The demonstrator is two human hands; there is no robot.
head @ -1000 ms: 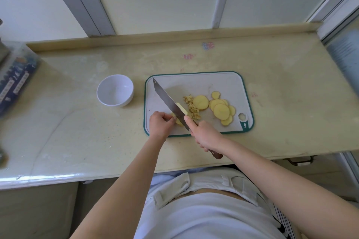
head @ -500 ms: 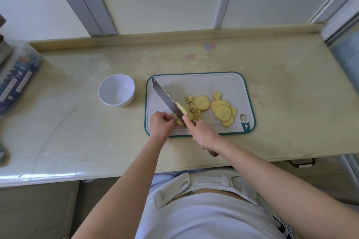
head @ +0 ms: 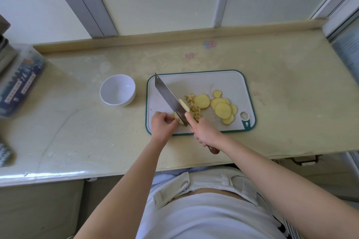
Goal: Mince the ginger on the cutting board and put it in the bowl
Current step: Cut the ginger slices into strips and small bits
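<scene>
A white cutting board [head: 223, 81] with a green rim lies on the counter. Several round yellow ginger slices [head: 222, 109] are stacked on its right half, and a small heap of minced ginger [head: 193, 106] lies at its middle. My right hand [head: 204, 131] grips the handle of a cleaver [head: 169, 98], forefinger along the blade, which cuts into a ginger piece [head: 177, 118]. My left hand [head: 162, 125] holds that piece down with curled fingers, left of the blade. An empty white bowl [head: 117, 89] stands left of the board.
A clear box with blue packets [head: 18, 81] sits at the counter's left end beside a dark metal object [head: 4, 48]. The counter's front edge runs just below my hands. A raised lip and window frames bound the back.
The cleaver has shifted slightly left along the ginger piece toward my left fingers. Both hands keep their hold and the sliced pile has not moved.
</scene>
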